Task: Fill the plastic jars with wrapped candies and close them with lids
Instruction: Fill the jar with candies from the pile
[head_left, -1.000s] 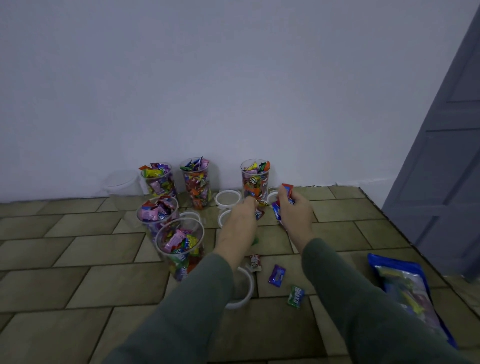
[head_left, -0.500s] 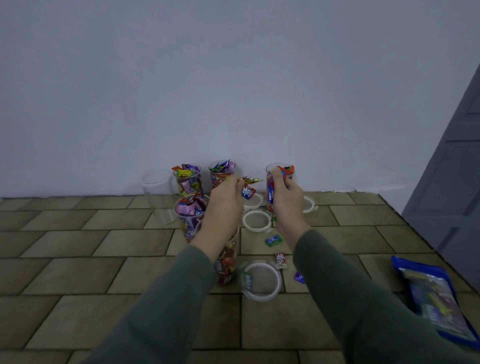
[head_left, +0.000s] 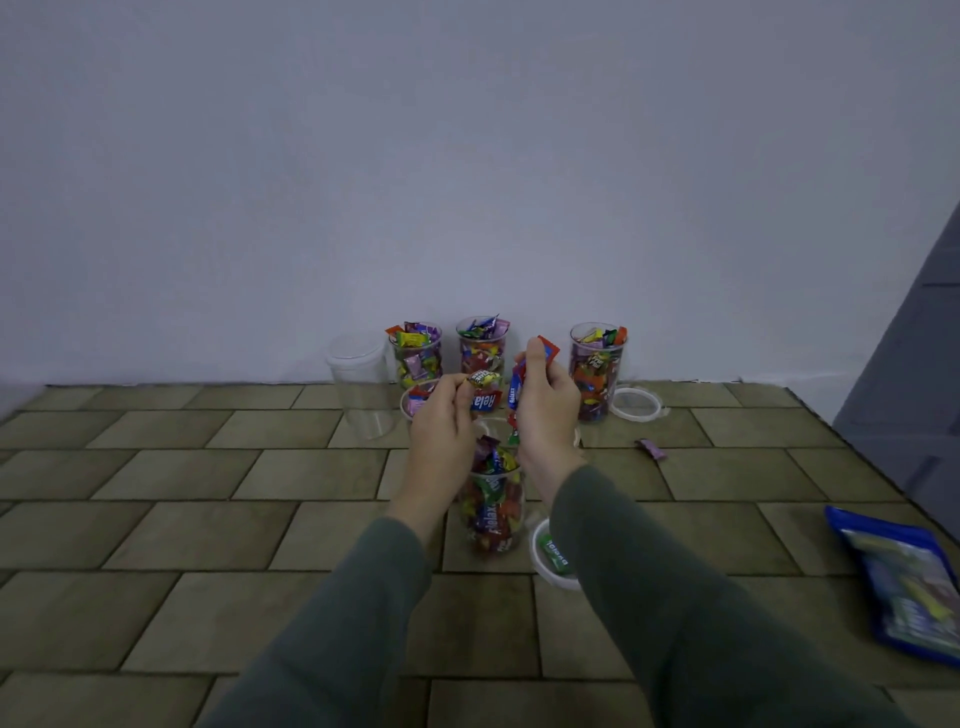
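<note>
Floor tiles (head_left: 208, 525) carry the whole set, backed by a plain wall (head_left: 467, 156). Blue candy bag (head_left: 904, 587) lies at the right edge, well apart from the jars. Three filled jars stand open along the wall; an empty jar (head_left: 359, 387) stands left of them, and a further filled one is half hidden behind the hands. Nearest jar (head_left: 493, 506), heaped to its rim, stands directly below both hands. Left hand (head_left: 441, 421) pinches a few wrapped candies (head_left: 483, 389) at its fingertips; right hand (head_left: 548, 405) has its grip curled round a bunch of candies (head_left: 524, 374). Loose lid (head_left: 636, 402) lies beside the rightmost jar; another lid (head_left: 545, 566), holding a green candy, lies just right of the nearest jar. Stray candy (head_left: 652, 448) lies on the floor. Step in hand, by judgement: filling. Next move calls for dropping both handfuls into a jar with room, then capping.
</note>
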